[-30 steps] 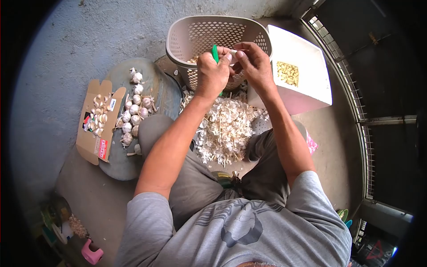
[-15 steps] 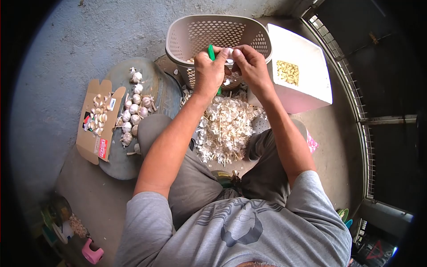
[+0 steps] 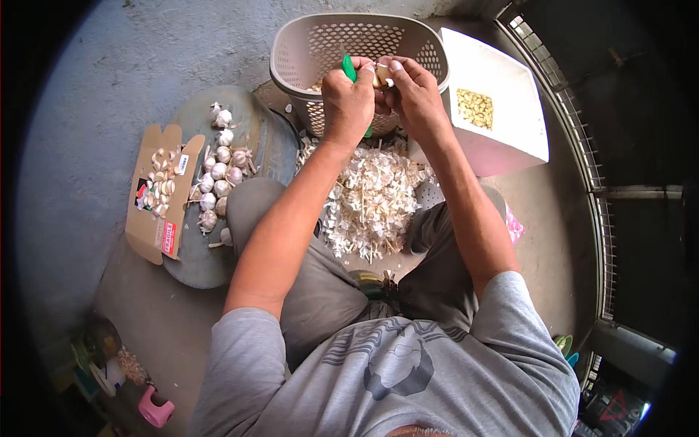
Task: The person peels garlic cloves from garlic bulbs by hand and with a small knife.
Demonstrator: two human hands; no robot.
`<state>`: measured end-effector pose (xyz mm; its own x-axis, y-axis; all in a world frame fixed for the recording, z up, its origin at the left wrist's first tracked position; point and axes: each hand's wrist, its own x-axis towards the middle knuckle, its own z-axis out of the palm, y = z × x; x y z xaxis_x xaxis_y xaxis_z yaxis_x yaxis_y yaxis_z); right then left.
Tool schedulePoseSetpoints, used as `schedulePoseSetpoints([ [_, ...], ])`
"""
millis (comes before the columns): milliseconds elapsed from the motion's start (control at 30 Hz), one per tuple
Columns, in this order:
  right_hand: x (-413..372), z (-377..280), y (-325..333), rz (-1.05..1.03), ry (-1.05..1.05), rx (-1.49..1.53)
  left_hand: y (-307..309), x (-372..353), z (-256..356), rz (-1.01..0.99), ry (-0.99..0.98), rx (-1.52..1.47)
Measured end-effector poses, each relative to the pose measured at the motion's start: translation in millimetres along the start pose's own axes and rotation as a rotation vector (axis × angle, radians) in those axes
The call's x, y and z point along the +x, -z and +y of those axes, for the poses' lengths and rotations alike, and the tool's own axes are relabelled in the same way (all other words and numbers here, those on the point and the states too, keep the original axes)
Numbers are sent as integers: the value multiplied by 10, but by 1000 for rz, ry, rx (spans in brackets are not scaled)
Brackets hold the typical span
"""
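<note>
Both hands meet over the near rim of a grey-brown perforated basket (image 3: 291,86). My left hand (image 3: 349,102) is wrapped round a green-handled tool (image 3: 349,68), whose green end also shows below the palm. Thumb and fingers of my right hand (image 3: 415,91) pinch a pale garlic clove (image 3: 384,74), which also touches my left fingertips. Beneath the hands, a large heap of garlic skins (image 3: 371,197) lies on the floor between my legs. The blade of the tool cannot be made out.
Whole garlic bulbs (image 3: 219,171) lie on a round grey-blue surface (image 3: 255,116) at left, beside an open cardboard box (image 3: 149,233) holding cloves. At right, a white foam box (image 3: 517,95) contains peeled cloves (image 3: 475,109). A pink object (image 3: 155,409) is at lower left.
The clove between my hands now shows its yellowish side, where white showed before. Both hands have shifted slightly, and the whole view has moved a little.
</note>
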<state>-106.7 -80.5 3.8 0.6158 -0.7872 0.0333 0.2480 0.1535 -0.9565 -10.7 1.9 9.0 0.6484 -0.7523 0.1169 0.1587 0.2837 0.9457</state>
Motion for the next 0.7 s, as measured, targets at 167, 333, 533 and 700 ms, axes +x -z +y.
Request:
schedulePoseSetpoints([
  [167,82,5,240,-15,-26,131,-14,-44,37,-39,-1,163],
  [333,-22,3,44,-13,134,-151,-33,29,-219,-17,-397,385],
  [533,77,-2,220,11,118,-53,42,-32,-72,-129,-57,347],
  [700,130,-36,324,-3,226,-269,5,-52,6,-113,69,136],
])
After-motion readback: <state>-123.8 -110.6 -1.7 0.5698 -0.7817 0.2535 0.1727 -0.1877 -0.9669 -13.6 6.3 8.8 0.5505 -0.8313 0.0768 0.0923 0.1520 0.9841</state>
